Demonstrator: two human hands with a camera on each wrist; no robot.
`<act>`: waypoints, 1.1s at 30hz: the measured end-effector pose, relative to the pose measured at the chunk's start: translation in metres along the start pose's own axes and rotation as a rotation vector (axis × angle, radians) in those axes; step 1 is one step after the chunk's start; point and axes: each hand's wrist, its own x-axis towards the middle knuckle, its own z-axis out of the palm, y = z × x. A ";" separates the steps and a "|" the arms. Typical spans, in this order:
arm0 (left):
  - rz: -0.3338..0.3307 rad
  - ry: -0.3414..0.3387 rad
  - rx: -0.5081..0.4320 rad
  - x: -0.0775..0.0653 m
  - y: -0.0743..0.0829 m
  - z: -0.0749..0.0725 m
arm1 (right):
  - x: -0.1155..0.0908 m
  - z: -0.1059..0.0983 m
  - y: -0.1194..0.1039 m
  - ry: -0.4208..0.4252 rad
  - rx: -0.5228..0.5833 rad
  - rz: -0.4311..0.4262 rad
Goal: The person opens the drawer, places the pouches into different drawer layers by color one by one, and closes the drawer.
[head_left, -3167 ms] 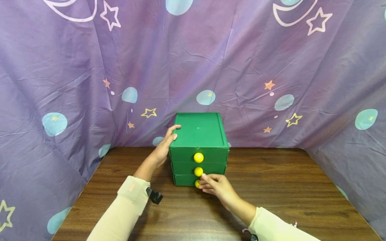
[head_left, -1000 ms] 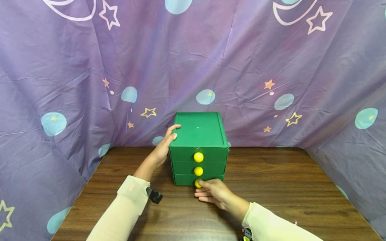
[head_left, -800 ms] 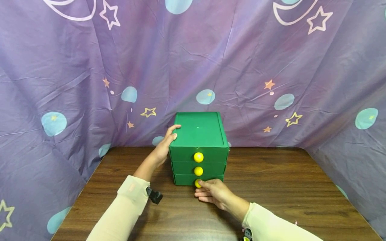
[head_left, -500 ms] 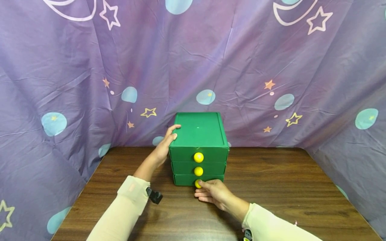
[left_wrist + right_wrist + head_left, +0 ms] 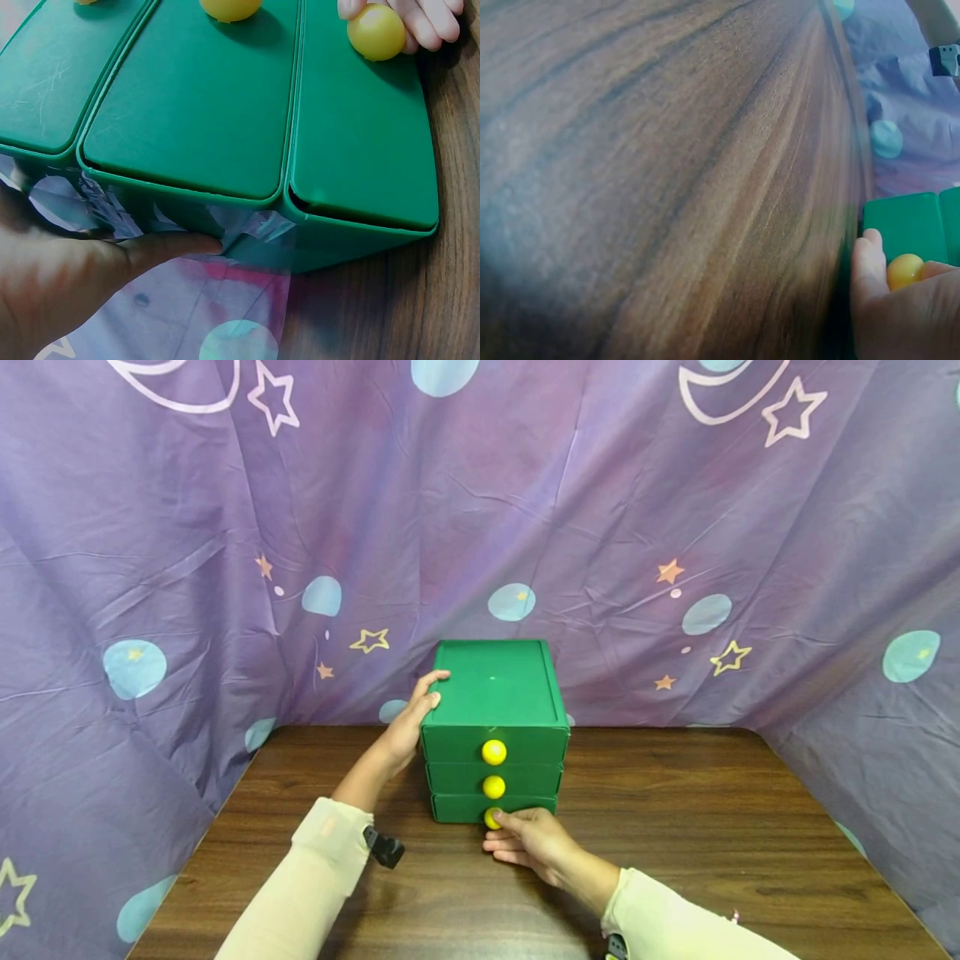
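A green box of three stacked drawers (image 5: pixel 491 685) stands on the table, each drawer front bearing a round yellow knob. All three drawers are pushed in; the left wrist view shows a thin dark gap at a corner of the bottom drawer (image 5: pixel 360 142). My left hand (image 5: pixel 405 727) rests against the box's left side, fingertips at the top edge and thumb laid straight along the side. With my right hand (image 5: pixel 536 843) I pinch the bottom knob (image 5: pixel 376 32), thumb on it and the other fingers extended below. Above it are the middle knob (image 5: pixel 493 787) and top knob (image 5: pixel 493 752).
The brown wooden table (image 5: pixel 675 843) reaches out on both sides of the box and in front of it. Directly behind hangs a purple curtain (image 5: pixel 480 510) printed with stars and moons. Clear tape or film (image 5: pixel 255 232) shows along the box's left side.
Since the oldest frame, my right hand has moved down slightly, its thumb going from beside the middle knob onto the bottom knob. Over the last second, hands and box have stayed still.
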 end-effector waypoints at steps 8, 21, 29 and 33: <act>0.037 0.009 0.028 0.001 -0.001 0.001 | -0.005 0.002 0.002 -0.019 -0.009 -0.004; 0.052 0.006 0.038 0.001 -0.003 0.002 | -0.011 0.003 0.005 -0.010 -0.012 -0.011; 0.050 0.001 0.018 0.001 -0.003 0.001 | -0.017 0.003 0.007 -0.014 -0.018 0.003; 0.049 -0.006 0.025 0.000 -0.002 0.001 | -0.020 0.003 0.007 -0.019 -0.012 0.007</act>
